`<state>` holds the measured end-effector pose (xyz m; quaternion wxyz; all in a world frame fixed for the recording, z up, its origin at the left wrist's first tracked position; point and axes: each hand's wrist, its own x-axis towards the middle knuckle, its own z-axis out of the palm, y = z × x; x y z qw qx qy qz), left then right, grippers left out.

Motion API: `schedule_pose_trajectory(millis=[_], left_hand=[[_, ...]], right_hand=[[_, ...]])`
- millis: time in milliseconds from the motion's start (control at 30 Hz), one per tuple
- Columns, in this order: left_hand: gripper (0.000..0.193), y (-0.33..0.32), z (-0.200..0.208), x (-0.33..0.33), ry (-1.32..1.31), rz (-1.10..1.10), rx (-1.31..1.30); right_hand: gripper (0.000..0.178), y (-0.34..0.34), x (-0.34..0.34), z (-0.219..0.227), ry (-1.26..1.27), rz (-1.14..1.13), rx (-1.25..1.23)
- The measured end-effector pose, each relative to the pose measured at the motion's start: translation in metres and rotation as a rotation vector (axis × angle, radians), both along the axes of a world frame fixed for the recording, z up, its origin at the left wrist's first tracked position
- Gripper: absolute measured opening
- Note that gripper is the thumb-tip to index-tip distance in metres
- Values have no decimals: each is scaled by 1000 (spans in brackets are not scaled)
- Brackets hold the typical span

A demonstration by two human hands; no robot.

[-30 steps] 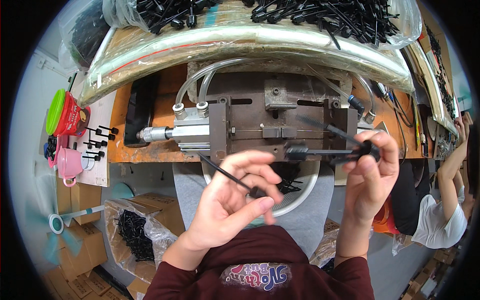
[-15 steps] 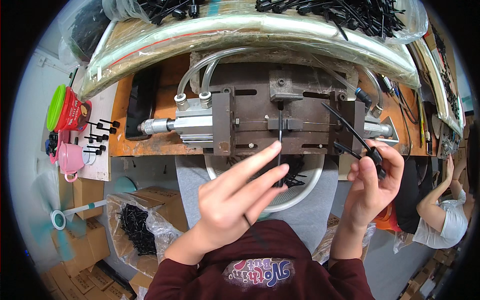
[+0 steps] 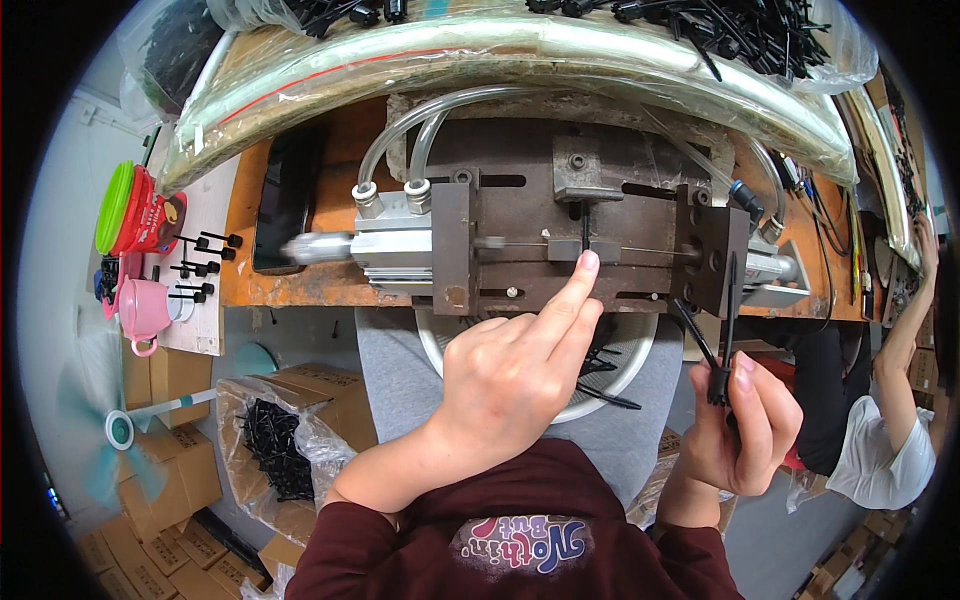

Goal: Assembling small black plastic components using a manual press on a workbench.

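Note:
My left hand (image 3: 515, 370) reaches over the front of a dark metal fixture (image 3: 520, 215), its index finger stretched out. That fingertip touches the near end of a thin black rod (image 3: 586, 225) lying across a small slotted block (image 3: 565, 251). Its other fingers are partly hidden, and I see nothing held in them. Thin metal pins meet the block from both sides. My right hand (image 3: 745, 430) pinches black plastic stemmed parts (image 3: 718, 380) by their thick ends, at the fixture's right front. Two stems point upward; the palm hides the rest.
Air cylinders (image 3: 393, 245) with clear hoses (image 3: 400, 130) flank the fixture. A white basket (image 3: 432, 345) with black parts sits on my lap. More parts (image 3: 745, 35) lie on the shelf above. A fan (image 3: 118, 430) stands left; a co-worker's arm (image 3: 905, 320) is at right.
My left hand has moved forward to the block, and the rod it carried no longer shows in its fingers. My right hand has tipped its parts upright. The left cylinder's end is blurred by motion.

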<state>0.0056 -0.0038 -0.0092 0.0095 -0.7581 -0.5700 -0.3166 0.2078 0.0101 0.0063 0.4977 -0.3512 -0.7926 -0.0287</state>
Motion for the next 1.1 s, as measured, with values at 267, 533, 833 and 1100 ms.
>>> schedule_pose_trajectory(millis=[267,533,833,1100], left_hand=[[39,-10,27,-3,-654,-274,-126],[37,-19,20,-2,-476,-124,11],[28,2,-22,-6,-187,-84,138],[27,3,-12,-3,-52,-57,95]], right_hand=[[34,-3,-9,0,-112,187,-51],[33,2,-9,-4,-32,252,-156],[41,-2,0,-11,143,285,-228],[68,-6,4,-21,232,295,-306]])
